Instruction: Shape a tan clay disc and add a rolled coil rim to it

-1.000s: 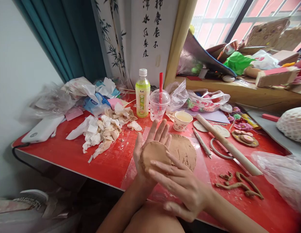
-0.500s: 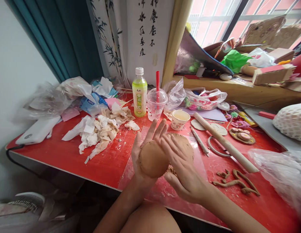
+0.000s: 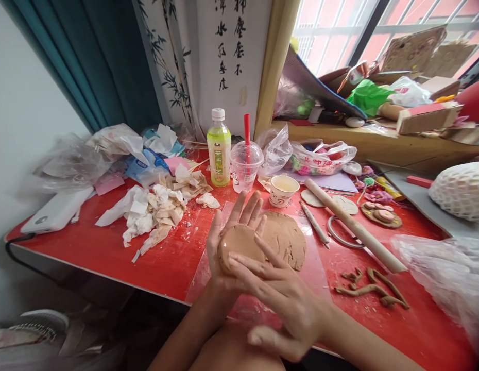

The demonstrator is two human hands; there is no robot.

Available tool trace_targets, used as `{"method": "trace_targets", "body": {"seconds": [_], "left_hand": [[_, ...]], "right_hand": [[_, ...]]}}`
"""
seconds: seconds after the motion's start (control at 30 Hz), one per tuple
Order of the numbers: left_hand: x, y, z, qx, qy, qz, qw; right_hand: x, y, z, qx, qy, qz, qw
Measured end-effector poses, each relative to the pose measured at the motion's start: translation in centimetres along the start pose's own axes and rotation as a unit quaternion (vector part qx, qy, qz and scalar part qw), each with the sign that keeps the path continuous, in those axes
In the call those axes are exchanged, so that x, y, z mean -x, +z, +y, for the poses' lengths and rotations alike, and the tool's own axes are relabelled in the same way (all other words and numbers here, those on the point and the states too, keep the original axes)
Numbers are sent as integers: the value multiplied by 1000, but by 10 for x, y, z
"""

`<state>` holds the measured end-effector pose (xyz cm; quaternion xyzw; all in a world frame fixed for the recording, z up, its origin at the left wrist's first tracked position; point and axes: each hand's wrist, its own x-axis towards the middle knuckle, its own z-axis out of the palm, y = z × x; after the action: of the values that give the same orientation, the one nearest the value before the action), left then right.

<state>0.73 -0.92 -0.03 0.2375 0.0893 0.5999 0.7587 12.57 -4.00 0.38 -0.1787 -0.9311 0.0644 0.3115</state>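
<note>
A round, flat clay disc (image 3: pixel 241 247) with a wet shine lies on the upturned palm of my left hand (image 3: pixel 216 257), which holds it with fingers stretched upward behind it. The spread fingers of my right hand (image 3: pixel 289 293) reach across, and the fingertips touch the disc's lower face. Behind both hands, a larger rough clay slab (image 3: pixel 291 237) rests on a clear plastic sheet (image 3: pixel 319 273), partly hidden by my fingers. Beyond it stands a paper cup (image 3: pixel 283 191) of cloudy, yellowish liquid.
Crumpled tissues (image 3: pixel 158 208) lie to the left. A bottle (image 3: pixel 219 154) and a lidded plastic cup (image 3: pixel 245 172) stand at the back. On the right are a rolling pin (image 3: pixel 355 226), a pen-like tool (image 3: pixel 314 225), a metal ring (image 3: pixel 334 232), clay strips (image 3: pixel 378 291) and a plastic bag (image 3: pixel 436 273).
My right hand has moved down and nearer to me, its fingers now on the disc's lower part. The disc is tilted more and looks shinier. The view has shifted slightly.
</note>
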Motion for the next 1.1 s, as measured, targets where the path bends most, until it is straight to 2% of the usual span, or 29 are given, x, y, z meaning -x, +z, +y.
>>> {"method": "trace_targets", "body": {"seconds": [0.03, 0.07, 0.1, 0.17, 0.2, 0.27, 0.33, 0.37, 0.43, 0.5, 0.53, 0.63, 0.67, 0.73, 0.8, 0.83, 0.93, 1.0, 1.07, 1.1], "left_hand": [[0, 0, 1, 2, -2, 1, 1000], [1, 1, 2, 1, -7, 0, 1000], [1, 2, 4, -2, -15, -3, 1000], [2, 3, 6, -12, -31, -7, 999], [2, 3, 6, -15, -35, -7, 999], [2, 2, 6, -12, -28, -4, 1000], [2, 2, 5, -3, -21, -2, 1000], [2, 2, 5, 0, -24, -5, 1000], [2, 3, 5, -1, -41, -17, 999], [2, 4, 5, -2, -56, -27, 998], [1, 4, 5, -3, -60, -29, 998], [-2, 3, 6, -14, -48, -26, 998], [-2, 3, 5, -18, -47, -26, 998], [-2, 2, 5, -21, -52, -27, 998], [0, 2, 5, -14, -65, -26, 997], [1, 1, 5, -10, -65, -22, 998], [0, 0, 3, -6, -51, -4, 999], [-4, 3, 3, -31, -47, 5, 998], [-9, 9, 2, -114, -12, 18, 993], [-13, 13, 1, -183, 23, 24, 983]], "right_hand": [[1, -1, 0, -10, -3, 17, 1000], [1, -1, 0, -3, 24, 38, 999], [1, -1, 0, 17, 69, 52, 996], [0, -1, 1, 63, 142, 42, 987], [0, -1, 1, 69, 141, 23, 987], [-2, -1, 0, 40, 64, -16, 997], [-3, -1, 0, 11, 1, -17, 1000], [-4, -1, 0, 17, 10, -3, 1000], [-3, 0, 0, 57, 87, 26, 994], [-3, 2, 1, 85, 141, 22, 986], [-2, 3, 1, 81, 128, 9, 988], [-2, 3, 0, 32, 14, -17, 999], [-3, 3, 0, 23, 7, -10, 1000], [-3, 3, 1, 32, 80, 26, 996], [-3, 2, 2, 48, 163, 30, 985], [-2, 1, 2, 42, 165, 16, 985], [1, -3, 0, -43, 72, -19, 996], [3, -7, 3, -118, 94, 63, 987], [5, -8, 11, -164, 179, 173, 955], [5, -9, 17, -171, 211, 208, 940]]}}
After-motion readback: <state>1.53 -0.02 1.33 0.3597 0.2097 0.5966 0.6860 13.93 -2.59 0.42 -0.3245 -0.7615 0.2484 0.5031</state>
